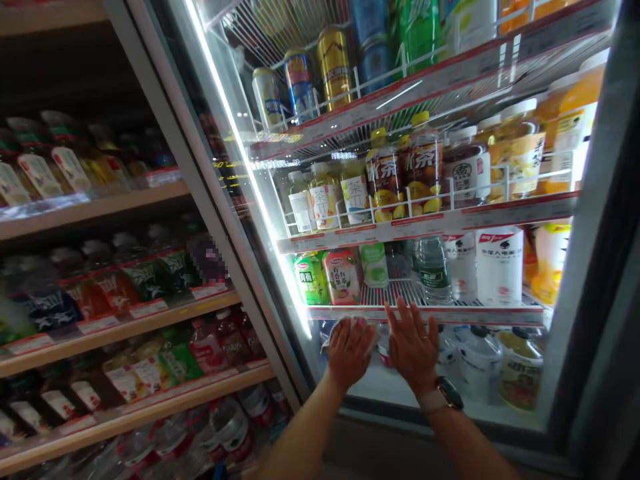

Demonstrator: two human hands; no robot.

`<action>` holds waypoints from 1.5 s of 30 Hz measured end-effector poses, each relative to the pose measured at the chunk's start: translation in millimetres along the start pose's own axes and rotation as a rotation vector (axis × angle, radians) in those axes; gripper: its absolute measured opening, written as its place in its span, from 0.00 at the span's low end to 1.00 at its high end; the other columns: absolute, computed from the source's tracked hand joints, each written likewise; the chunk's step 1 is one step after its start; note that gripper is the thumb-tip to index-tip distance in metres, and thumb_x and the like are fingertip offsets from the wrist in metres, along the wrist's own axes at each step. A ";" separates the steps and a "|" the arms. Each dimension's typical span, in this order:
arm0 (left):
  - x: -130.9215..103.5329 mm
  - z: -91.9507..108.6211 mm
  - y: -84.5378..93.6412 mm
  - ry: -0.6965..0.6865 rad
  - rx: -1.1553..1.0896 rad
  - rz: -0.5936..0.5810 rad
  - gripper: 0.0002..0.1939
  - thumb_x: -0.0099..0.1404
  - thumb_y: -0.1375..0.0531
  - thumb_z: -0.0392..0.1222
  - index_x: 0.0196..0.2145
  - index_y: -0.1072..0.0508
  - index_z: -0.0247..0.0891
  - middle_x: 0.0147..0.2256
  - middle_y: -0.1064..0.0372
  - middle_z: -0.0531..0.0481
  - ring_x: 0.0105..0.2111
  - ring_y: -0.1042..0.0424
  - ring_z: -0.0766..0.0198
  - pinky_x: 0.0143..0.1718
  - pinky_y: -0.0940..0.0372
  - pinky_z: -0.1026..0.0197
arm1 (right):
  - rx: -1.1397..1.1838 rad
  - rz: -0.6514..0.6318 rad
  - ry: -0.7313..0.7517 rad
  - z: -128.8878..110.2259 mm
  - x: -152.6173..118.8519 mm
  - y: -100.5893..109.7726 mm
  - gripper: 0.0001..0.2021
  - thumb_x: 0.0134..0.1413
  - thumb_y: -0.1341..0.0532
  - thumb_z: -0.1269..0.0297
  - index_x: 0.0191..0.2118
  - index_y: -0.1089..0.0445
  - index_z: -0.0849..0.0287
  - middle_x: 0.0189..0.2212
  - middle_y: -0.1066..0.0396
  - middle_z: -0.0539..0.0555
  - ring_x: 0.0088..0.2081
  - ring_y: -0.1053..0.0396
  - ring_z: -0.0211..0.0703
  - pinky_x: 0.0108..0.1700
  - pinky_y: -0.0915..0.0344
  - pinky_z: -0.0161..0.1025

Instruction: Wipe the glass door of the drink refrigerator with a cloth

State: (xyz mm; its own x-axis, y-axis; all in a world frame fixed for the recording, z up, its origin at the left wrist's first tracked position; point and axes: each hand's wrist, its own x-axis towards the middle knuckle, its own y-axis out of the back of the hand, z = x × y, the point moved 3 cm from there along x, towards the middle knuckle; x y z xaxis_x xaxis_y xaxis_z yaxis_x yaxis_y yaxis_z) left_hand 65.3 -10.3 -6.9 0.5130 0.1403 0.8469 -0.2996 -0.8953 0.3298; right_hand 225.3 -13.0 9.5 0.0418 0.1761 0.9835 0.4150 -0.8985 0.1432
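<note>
My left hand presses a pale, crumpled cloth against the glass door of a lit drinks fridge. Parts of the cloth show around the fingers; the rest is hidden under the hand. Beside it, my right hand has its fingers spread and holds nothing. It appears to rest flat on the same glass, with a watch on the wrist. Behind the glass, just above the hands, runs the lower shelf edge, with a clear water bottle on it.
Behind the door, shelves hold bottled teas, cans, juice cartons and white packs. Large jugs stand at the bottom. Left of the fridge frame, wooden shelves carry rows of bottles, blurred by motion.
</note>
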 end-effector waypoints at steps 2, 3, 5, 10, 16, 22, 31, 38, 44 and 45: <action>-28.9 -1.3 0.8 -0.091 0.008 -0.037 0.23 0.66 0.45 0.38 0.59 0.32 0.45 0.61 0.35 0.48 0.66 0.45 0.54 0.64 0.44 0.50 | -0.006 0.002 0.001 -0.5 0.4 0.5 0.28 0.66 0.51 0.66 0.70 0.52 0.50 0.65 0.42 0.55 0.68 0.50 0.46 0.69 0.62 0.50; -37.8 -5.1 2.6 -0.136 0.011 -0.077 0.24 0.66 0.45 0.36 0.59 0.32 0.47 0.61 0.35 0.50 0.65 0.43 0.57 0.64 0.44 0.53 | -0.010 0.003 0.002 -0.7 0.5 0.6 0.28 0.66 0.50 0.66 0.70 0.52 0.50 0.65 0.41 0.55 0.68 0.50 0.46 0.69 0.61 0.50; -41.2 -21.5 10.2 -0.168 0.021 -0.138 0.26 0.67 0.47 0.33 0.61 0.35 0.47 0.63 0.38 0.52 0.65 0.44 0.60 0.64 0.45 0.56 | -0.012 0.014 0.001 -1.3 0.6 0.7 0.28 0.65 0.49 0.67 0.69 0.51 0.50 0.64 0.40 0.55 0.68 0.50 0.46 0.69 0.60 0.50; 17.1 -98.0 40.9 0.143 0.021 -0.030 0.33 0.69 0.48 0.35 0.69 0.52 0.38 0.69 0.57 0.42 0.70 0.64 0.51 0.68 0.52 0.45 | 0.023 0.026 -0.031 -1.6 0.7 2.3 0.28 0.65 0.48 0.67 0.69 0.50 0.48 0.65 0.41 0.54 0.69 0.50 0.45 0.70 0.60 0.49; 42.6 -143.2 50.5 0.373 -0.066 0.169 0.32 0.71 0.50 0.39 0.70 0.54 0.43 0.71 0.63 0.45 0.70 0.63 0.53 0.70 0.61 0.43 | 0.074 0.019 0.029 0.1 0.5 8.6 0.28 0.64 0.48 0.68 0.67 0.47 0.41 0.68 0.48 0.50 0.69 0.52 0.44 0.70 0.61 0.48; -59.1 -105.3 21.1 0.458 -0.051 0.092 0.33 0.71 0.50 0.39 0.70 0.56 0.42 0.71 0.66 0.43 0.70 0.66 0.51 0.69 0.59 0.40 | 0.077 0.001 0.077 4.7 -3.6 9.0 0.28 0.63 0.48 0.68 0.66 0.45 0.41 0.65 0.41 0.51 0.68 0.49 0.45 0.69 0.59 0.50; -80.8 -62.4 10.7 0.576 -0.032 0.034 0.35 0.72 0.50 0.38 0.70 0.63 0.41 0.71 0.70 0.42 0.70 0.71 0.51 0.69 0.60 0.39 | 0.028 0.002 0.107 4.5 -6.3 5.3 0.28 0.63 0.48 0.67 0.67 0.45 0.41 0.62 0.36 0.52 0.67 0.46 0.45 0.68 0.55 0.49; 92.5 -34.4 19.5 0.252 -0.100 0.136 0.35 0.70 0.48 0.37 0.70 0.57 0.41 0.70 0.62 0.45 0.70 0.67 0.47 0.68 0.56 0.38 | 0.088 -0.129 0.133 19.7 0.1 25.7 0.31 0.62 0.50 0.71 0.69 0.50 0.47 0.66 0.42 0.55 0.67 0.46 0.46 0.68 0.54 0.49; 154.4 32.3 4.1 0.166 -0.132 0.106 0.35 0.70 0.48 0.38 0.70 0.57 0.36 0.69 0.56 0.44 0.70 0.66 0.50 0.69 0.55 0.43 | -0.069 0.006 -0.090 81.2 4.8 60.7 0.33 0.63 0.50 0.72 0.71 0.58 0.53 0.71 0.61 0.57 0.71 0.61 0.56 0.69 0.64 0.65; 150.9 45.3 -0.9 0.129 -0.121 0.093 0.34 0.69 0.48 0.38 0.70 0.55 0.35 0.68 0.54 0.44 0.70 0.65 0.51 0.69 0.54 0.45 | -0.093 -0.005 -0.122 91.1 2.4 62.3 0.33 0.64 0.51 0.71 0.72 0.61 0.55 0.72 0.62 0.59 0.71 0.62 0.56 0.68 0.65 0.66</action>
State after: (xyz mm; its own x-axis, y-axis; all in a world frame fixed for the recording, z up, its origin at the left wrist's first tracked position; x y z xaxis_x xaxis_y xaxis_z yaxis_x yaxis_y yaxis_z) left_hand 179.4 -7.5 101.6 0.3734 0.1195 0.9199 -0.4396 -0.8504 0.2889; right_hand 334.1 -32.0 10.7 0.1522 0.2229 0.9629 0.3300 -0.9298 0.1631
